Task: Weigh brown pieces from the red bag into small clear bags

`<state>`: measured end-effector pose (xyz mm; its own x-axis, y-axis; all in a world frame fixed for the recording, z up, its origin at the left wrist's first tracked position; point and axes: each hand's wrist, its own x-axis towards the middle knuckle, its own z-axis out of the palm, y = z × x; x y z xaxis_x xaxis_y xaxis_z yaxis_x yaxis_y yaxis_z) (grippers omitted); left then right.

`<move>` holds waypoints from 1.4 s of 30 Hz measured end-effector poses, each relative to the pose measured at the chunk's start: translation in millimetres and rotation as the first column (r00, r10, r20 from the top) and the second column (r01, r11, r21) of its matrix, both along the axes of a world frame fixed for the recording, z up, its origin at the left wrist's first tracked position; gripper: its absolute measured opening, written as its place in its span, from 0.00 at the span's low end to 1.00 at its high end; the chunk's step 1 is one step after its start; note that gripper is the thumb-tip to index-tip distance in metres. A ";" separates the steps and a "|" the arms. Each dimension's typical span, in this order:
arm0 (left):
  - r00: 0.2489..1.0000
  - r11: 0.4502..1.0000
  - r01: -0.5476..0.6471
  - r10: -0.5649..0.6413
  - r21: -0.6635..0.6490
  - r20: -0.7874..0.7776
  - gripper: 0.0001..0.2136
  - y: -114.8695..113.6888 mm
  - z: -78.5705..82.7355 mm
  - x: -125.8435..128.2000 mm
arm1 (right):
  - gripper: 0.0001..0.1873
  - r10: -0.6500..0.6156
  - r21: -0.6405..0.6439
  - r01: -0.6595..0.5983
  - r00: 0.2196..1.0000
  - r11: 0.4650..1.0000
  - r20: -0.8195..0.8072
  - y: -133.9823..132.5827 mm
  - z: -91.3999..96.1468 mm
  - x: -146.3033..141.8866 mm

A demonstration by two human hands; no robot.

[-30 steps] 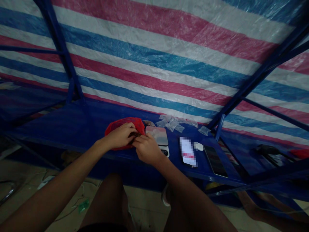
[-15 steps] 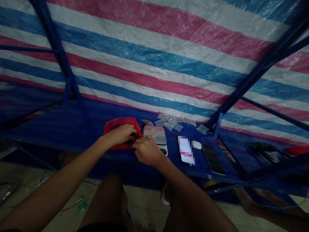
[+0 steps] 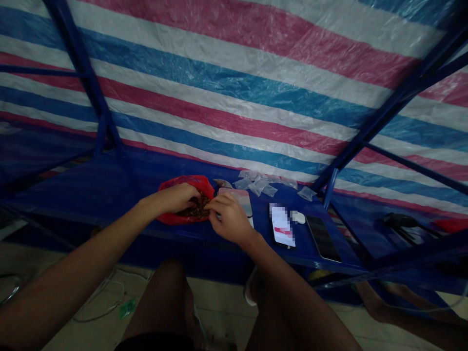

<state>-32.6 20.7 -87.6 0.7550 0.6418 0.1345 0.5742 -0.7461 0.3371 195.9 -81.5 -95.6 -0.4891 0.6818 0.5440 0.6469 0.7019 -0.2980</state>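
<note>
A red plastic bag (image 3: 175, 219), opened wide, sits on the blue shelf and holds a heap of small dark brown pieces (image 3: 197, 209). My left hand (image 3: 180, 197) reaches into it with fingers curled together among the pieces; the fingertips are hidden. At the bag's right rim, my right hand (image 3: 228, 214) is closed in a pinch, and what it grips cannot be made out. Partly behind that hand lies a flat kitchen scale (image 3: 244, 200). A small clear packet with brown content (image 3: 222, 184) rests behind the scale.
Several clear plastic sachets (image 3: 259, 185) lie along the back. To the right are a lit phone (image 3: 282, 226), a white earbud case (image 3: 298, 217) and a dark phone (image 3: 323, 238). Blue metal bars (image 3: 86, 73) frame the shelf before a striped tarp (image 3: 234, 92). Another person's legs (image 3: 380, 304) show lower right.
My right hand has shifted slightly up and its fingers have straightened a little at the bag's rim. More brown pieces show. My left hand has moved slightly left and up inside the bag.
</note>
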 end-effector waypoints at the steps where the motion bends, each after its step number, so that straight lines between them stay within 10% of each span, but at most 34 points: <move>1: 1.000 1.000 0.000 0.000 -0.022 -0.021 0.11 0.3 0.5 -1.7 | 0.12 -0.020 0.017 0.021 0.999 1.000 -0.049 2.1 1.1 3.3; 16: 0.996 0.995 0.041 -0.033 -0.087 0.084 0.11 -8.6 56.7 39.9 | 0.13 -0.415 -0.190 0.370 0.781 0.909 -0.466 43.7 -11.2 74.4; 29: 0.979 0.976 0.194 -0.199 -0.098 -0.040 0.13 15.5 57.6 122.4 | 0.13 -0.386 -0.218 0.321 0.808 0.922 -0.444 51.0 -21.5 76.9; 35: 0.985 0.978 0.169 -0.170 -0.124 -0.005 0.12 13.6 58.0 111.9 | 0.12 -0.285 -0.271 0.223 0.934 0.936 -0.216 40.2 -13.9 107.3; 42: 0.987 0.975 0.159 -0.159 -0.154 0.017 0.12 9.5 59.1 104.8 | 0.39 -0.166 -0.339 0.208 0.975 0.918 0.148 16.8 -15.9 132.5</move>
<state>72.2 30.2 -28.4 0.8487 0.5268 0.0471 0.4505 -0.7667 0.4574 328.4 -64.7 -111.5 -0.3785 0.9033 0.2019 0.8002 0.4290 -0.4190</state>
